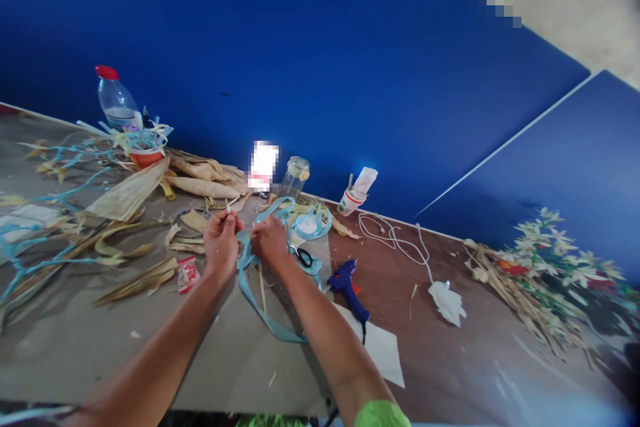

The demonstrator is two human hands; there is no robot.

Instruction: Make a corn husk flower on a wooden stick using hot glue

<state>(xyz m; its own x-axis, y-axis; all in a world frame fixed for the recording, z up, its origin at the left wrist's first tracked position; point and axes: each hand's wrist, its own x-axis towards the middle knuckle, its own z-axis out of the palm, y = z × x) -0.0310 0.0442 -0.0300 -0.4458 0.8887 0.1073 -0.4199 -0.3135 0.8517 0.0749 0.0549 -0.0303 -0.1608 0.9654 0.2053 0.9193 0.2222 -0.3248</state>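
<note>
A pale blue ribbon (273, 328), flat, narrow and slightly glossy, is held just above the table (100, 353), its long tail looping down onto the tabletop toward the person. The left hand (221, 241) and right hand (269, 240) sit close together, fingers curled and pinching its upper end between them. Scissors (303, 257) and a blue glue gun (349, 288) lie just right of the hands, with dried husks (135, 193) spread to the left.
</note>
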